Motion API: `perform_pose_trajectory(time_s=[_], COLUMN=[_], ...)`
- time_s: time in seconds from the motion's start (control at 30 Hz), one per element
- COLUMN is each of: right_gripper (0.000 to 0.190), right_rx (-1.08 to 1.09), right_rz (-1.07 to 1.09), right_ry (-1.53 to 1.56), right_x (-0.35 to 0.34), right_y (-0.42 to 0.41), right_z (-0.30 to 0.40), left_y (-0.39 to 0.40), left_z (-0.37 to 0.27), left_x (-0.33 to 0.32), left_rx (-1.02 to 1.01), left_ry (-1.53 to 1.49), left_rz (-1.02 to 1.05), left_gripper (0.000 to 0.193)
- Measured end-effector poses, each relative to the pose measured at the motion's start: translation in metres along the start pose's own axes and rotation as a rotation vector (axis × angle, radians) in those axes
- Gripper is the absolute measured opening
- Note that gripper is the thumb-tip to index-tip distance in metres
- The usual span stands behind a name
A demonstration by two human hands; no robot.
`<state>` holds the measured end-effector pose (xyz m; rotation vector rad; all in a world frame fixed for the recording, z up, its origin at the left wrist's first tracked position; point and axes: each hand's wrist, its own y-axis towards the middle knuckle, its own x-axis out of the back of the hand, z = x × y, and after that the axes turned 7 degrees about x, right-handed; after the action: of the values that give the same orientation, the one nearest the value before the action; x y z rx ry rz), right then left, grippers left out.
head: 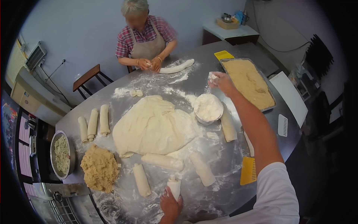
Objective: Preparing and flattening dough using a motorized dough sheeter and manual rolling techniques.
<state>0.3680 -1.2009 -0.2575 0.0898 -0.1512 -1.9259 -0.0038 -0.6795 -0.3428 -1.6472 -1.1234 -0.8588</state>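
My left hand (171, 203) holds the near end of a rolled piece of dough (174, 188) at the table's near edge. My right hand (221, 81) is raised beyond a round container of flour (208, 108), with white flour at its closed fingers. A large slab of dough (151, 126) covers the middle of the metal table. Around it lie several more dough rolls: one below the slab (163, 161), one to its lower right (202, 169), one at lower left (142, 180) and one beside the flour container (228, 126).
Across the table, a person in an apron (148, 42) handles dough beside a long dough strip (177, 67). At left are a metal bowl of chopped filling (62, 156) and a yellowish mound (100, 169). At right are a tray of crumbly yellow material (249, 84) and a yellow scraper (248, 170).
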Motion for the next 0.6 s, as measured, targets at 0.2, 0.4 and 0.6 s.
perform_pose_trajectory(time_s=[0.2, 0.4, 0.6], right_gripper=[0.036, 0.053, 0.072], right_rx=[0.075, 0.016, -0.010], right_rz=[-0.038, -0.048, -0.024], right_ry=[-1.350, -1.277, -1.350], right_x=[0.093, 0.056, 0.034], right_y=[0.005, -0.159, -0.292], right_z=[-0.027, -0.085, -0.073], left_y=[0.006, -0.002, 0.033], left_z=[0.003, 0.004, -0.016], left_x=[0.002, -0.001, 0.001], left_rx=[-0.078, -0.059, -0.048], left_ry=[-0.051, -0.053, -0.433], left_rz=[0.018, -0.030, 0.082], left_gripper=[0.100, 0.095, 0.097])
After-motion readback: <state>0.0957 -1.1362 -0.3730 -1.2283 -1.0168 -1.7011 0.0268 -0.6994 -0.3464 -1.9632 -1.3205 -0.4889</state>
